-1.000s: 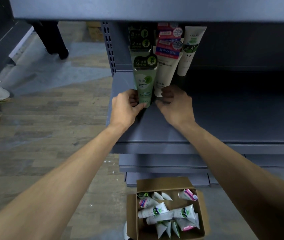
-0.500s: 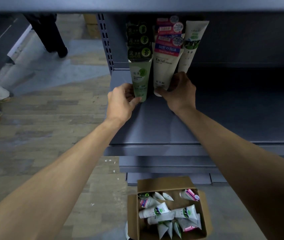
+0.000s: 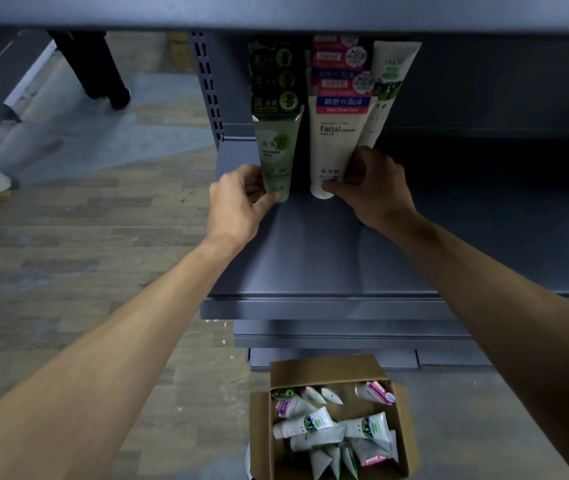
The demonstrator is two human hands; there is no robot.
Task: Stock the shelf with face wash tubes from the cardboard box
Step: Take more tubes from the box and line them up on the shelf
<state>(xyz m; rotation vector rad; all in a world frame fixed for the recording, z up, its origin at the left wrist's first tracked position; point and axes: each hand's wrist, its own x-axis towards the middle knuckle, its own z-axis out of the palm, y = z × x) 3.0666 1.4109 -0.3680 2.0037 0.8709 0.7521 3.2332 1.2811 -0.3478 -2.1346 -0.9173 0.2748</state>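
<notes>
On the grey shelf [image 3: 328, 258] stand three rows of face wash tubes, caps down. My left hand [image 3: 238, 199] pinches the lower end of the front green seaweed tube [image 3: 276, 150]. My right hand [image 3: 373, 188] grips the cap end of the white Facial cleanser tube [image 3: 338, 133] with the pink and blue label. A white and green tube [image 3: 385, 95] stands just right of it. On the floor below, the open cardboard box [image 3: 324, 367] holds several loose tubes [image 3: 303, 422].
The shelf's right part is dark, with bare shelf surface. An upper shelf board [image 3: 276, 12] hangs over the tubes. The perforated upright [image 3: 210, 84] marks the shelf's left end. A person's legs [image 3: 103, 74] stand on the wooden floor at far left.
Both hands have pushed the front tubes further back on the shelf. The green tube and the white tube now stand closer to the rows behind them.
</notes>
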